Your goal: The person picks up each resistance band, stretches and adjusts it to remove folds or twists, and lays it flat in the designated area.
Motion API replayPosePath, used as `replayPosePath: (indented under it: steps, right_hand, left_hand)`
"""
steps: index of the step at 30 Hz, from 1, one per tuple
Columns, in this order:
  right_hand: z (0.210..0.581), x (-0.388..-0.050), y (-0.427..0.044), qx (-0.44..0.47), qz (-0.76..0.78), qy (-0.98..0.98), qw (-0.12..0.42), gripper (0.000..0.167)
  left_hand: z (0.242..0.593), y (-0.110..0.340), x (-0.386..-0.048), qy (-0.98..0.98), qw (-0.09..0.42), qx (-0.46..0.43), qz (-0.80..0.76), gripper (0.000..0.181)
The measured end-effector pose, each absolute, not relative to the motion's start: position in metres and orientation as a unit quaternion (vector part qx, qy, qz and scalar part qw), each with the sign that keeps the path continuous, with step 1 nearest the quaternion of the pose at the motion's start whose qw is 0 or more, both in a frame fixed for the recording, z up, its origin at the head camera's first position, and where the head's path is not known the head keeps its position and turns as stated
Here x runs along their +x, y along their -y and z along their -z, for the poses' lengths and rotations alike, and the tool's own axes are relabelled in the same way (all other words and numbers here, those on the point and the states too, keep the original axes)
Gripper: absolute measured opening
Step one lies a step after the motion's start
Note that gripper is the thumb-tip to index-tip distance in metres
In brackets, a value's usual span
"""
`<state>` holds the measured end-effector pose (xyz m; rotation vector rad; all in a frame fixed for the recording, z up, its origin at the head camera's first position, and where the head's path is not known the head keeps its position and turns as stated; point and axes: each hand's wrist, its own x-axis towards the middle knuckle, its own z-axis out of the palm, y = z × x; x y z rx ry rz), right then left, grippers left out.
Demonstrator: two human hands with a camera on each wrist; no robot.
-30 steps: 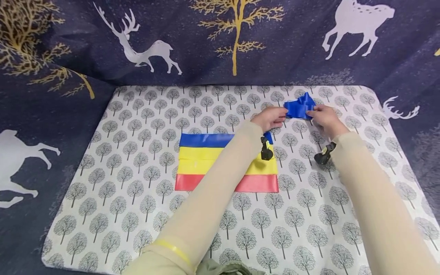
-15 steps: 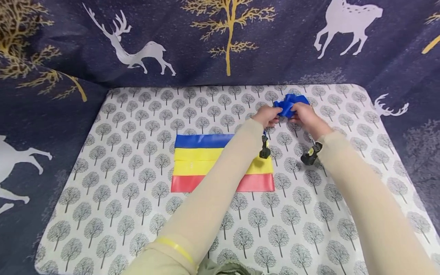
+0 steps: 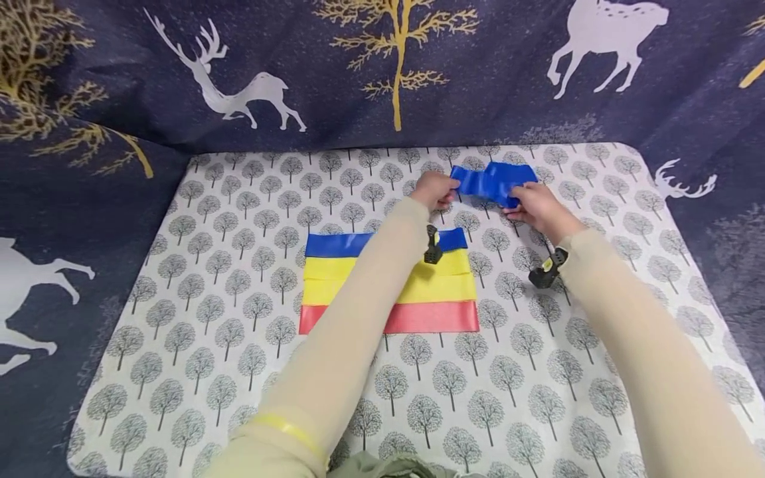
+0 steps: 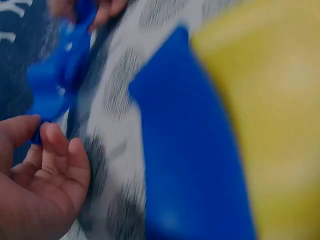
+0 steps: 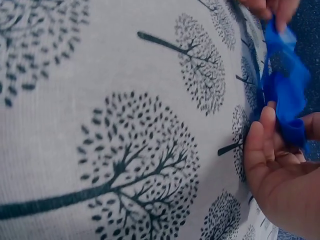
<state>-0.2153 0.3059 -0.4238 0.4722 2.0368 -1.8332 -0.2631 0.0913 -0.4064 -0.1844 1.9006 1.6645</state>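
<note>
A glossy blue ribbon (image 3: 487, 182), partly folded, is held between both hands near the table's far edge. My left hand (image 3: 435, 189) pinches its left end between thumb and fingertips, as the left wrist view shows up close. At the bunched right part, my right hand (image 3: 538, 206) grips the ribbon with thumb and fingers. Nearer to me lie flat strips edge to edge: a blue strip (image 3: 335, 245) at the back, yellow strips (image 3: 445, 279) in the middle, a red strip (image 3: 433, 317) in front. My left forearm covers part of them.
The strips lie on a white tablecloth (image 3: 227, 358) printed with trees. Behind the table hangs a dark blue cloth (image 3: 335, 60) with white deer and golden trees. Black wrist cameras (image 3: 545, 271) sit below both hands.
Both hands first moved closer together, bunching the blue ribbon. My left hand has since moved left, drawing the ribbon's end out, while the right hand stays nearly in place.
</note>
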Motion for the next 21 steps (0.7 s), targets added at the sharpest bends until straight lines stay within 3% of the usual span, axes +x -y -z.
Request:
replayPosePath:
  steps: [7,10,12,13,15,17,21]
  right_hand:
    - [0.421,-0.213,-0.295,0.125,0.632,-0.731,0.227,0.01]
    - [0.42,-0.213,-0.282,0.107,0.599,-0.754,0.249,0.006]
    - [0.419,-0.213,-0.276,0.106,0.58,-0.768,0.25,0.007]
    - [0.419,-0.213,-0.273,0.106,0.572,-0.775,0.249,0.008]
    - [0.42,-0.213,-0.268,0.106,0.561,-0.782,0.249,0.009]
    - [0.42,-0.213,-0.265,0.107,0.556,-0.787,0.245,0.009]
    - [0.42,-0.215,-0.264,0.107,0.553,-0.79,0.241,0.009]
  left_hand:
    - [0.41,-0.052,-0.278,-0.816,0.274,-0.04,-0.507,0.046]
    - [0.412,-0.047,-0.276,-0.886,0.237,-0.014,-0.397,0.04]
    - [0.412,-0.05,-0.274,-0.927,0.209,0.005,-0.312,0.016]
    - [0.411,-0.053,-0.273,-0.94,0.192,0.017,-0.28,0.015]
    - [0.411,-0.058,-0.27,-0.956,0.158,0.045,-0.243,0.041]
    - [0.41,-0.063,-0.267,-0.959,0.129,0.086,-0.236,0.053]
    - [0.41,-0.073,-0.262,-0.928,0.157,0.149,-0.304,0.026]
